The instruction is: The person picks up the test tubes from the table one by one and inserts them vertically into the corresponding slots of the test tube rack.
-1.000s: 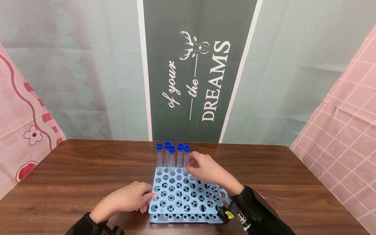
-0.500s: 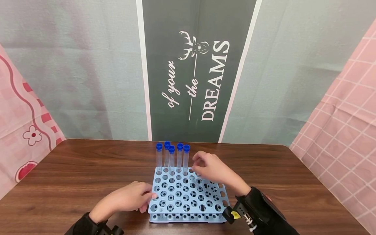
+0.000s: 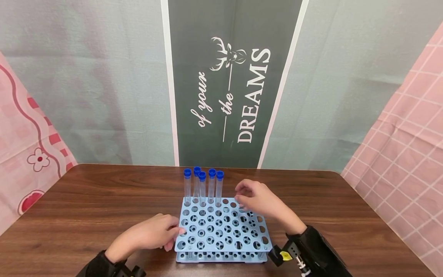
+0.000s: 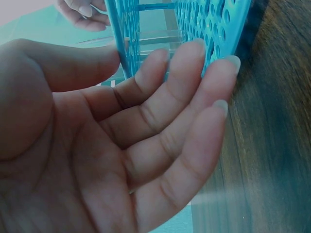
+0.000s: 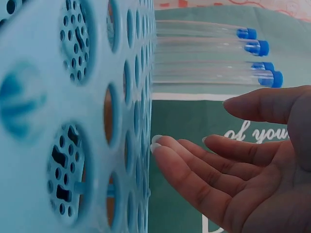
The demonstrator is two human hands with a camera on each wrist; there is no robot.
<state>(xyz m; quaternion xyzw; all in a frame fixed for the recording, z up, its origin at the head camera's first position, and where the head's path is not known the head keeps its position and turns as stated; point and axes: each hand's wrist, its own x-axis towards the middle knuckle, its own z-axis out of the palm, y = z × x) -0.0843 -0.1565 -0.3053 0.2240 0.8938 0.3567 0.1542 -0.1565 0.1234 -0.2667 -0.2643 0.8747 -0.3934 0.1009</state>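
A light-blue test tube rack (image 3: 207,246) with a perforated top plate stands on the table. Several clear test tubes (image 3: 187,188) with blue caps are upright in holes at its back left. My left hand (image 3: 150,232) grips the rack's left edge. In the left wrist view its thumb (image 4: 92,68) lies against the top plate and its fingertips reach into the side beneath. My right hand (image 3: 259,198) hovers over the rack's back right, holding nothing. The right wrist view shows its fingers (image 5: 194,179) loosely bent and apart from the tubes (image 5: 209,75).
The brown wooden table (image 3: 104,192) extends on both sides of the rack. Behind it hangs a grey-green cloth (image 3: 214,115) with white lettering. Pink cloths flank the left and right sides. Many of the rack's holes hold no tube.
My right hand has moved rightward, away from the rightmost tube, along the rack's back edge. My left hand and the tubes stay in place.
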